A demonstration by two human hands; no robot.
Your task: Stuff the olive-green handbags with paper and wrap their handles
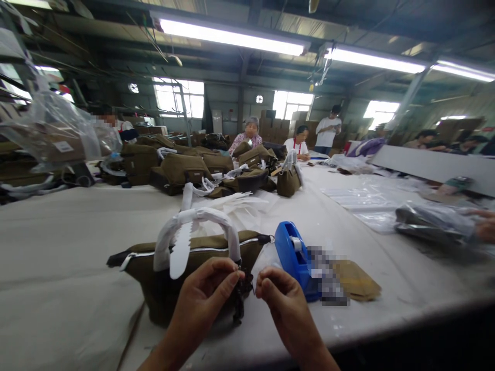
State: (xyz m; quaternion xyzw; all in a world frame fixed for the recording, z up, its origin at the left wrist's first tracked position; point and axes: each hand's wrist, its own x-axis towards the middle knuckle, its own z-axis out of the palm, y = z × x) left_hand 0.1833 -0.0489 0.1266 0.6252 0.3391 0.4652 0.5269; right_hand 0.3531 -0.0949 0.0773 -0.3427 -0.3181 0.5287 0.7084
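Note:
An olive-green handbag (pixel 154 288) stands on the table before me, its silver zipper closed and its handles (pixel 203 212) wrapped in white. A white strip with a toothed edge (pixel 181 250) hangs at the near handle. At the bag's right front, my left hand (pixel 211 288) pinches thumb against fingers beside a dark dangling tag or strap (pixel 240 304). Close to it, my right hand (pixel 280 293) is also pinched, near a thin dark end. What exactly lies between the fingertips is too small to make out. Right of the bag stands a blue tape dispenser (pixel 290 247).
Brown paper pieces (pixel 358 278) lie right of the dispenser. Beyond the bag are white strips (pixel 240 206) and a pile of olive bags (pixel 185 170). Clear plastic sheets (pixel 363 201) cover the right side, where another person's hand (pixel 485 226) touches a plastic-wrapped item (pixel 433 221).

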